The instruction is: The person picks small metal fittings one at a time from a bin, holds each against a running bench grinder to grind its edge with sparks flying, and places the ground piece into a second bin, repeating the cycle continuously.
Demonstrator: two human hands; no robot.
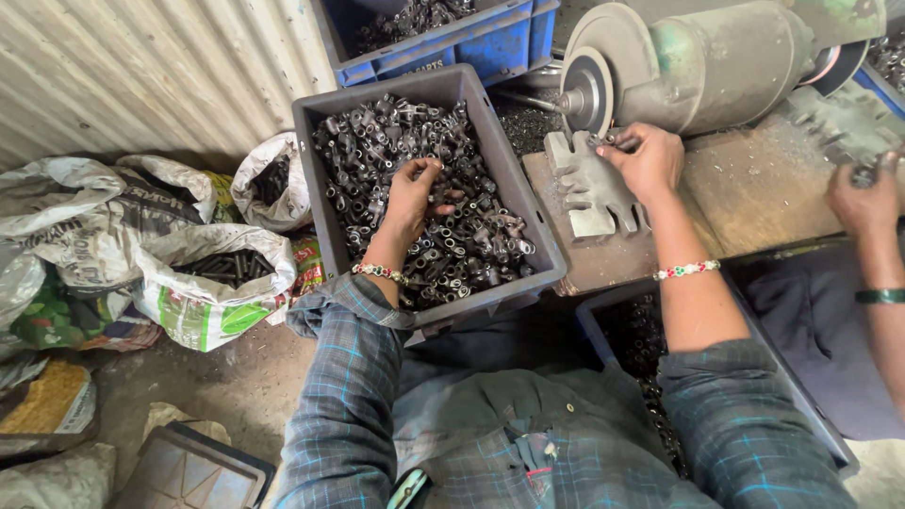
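My left hand [412, 196] reaches into a grey plastic crate [316, 141] full of small dark metal parts [377, 141], its fingers curled onto the pile; whether it holds a part is unclear. My right hand [649, 158] holds a small metal part [603, 139] against the grinding wheel [588, 92] of a bench grinder [716, 57], just above a notched metal rest [589, 188]. Both wrists wear beaded bracelets.
A blue crate [490, 42] of parts stands behind the grey one. White sacks [203, 273] with dark parts lie at the left. Another person's hand [865, 200] works at the right on the wooden bench [754, 188]. A dark bin [622, 330] sits under the bench.
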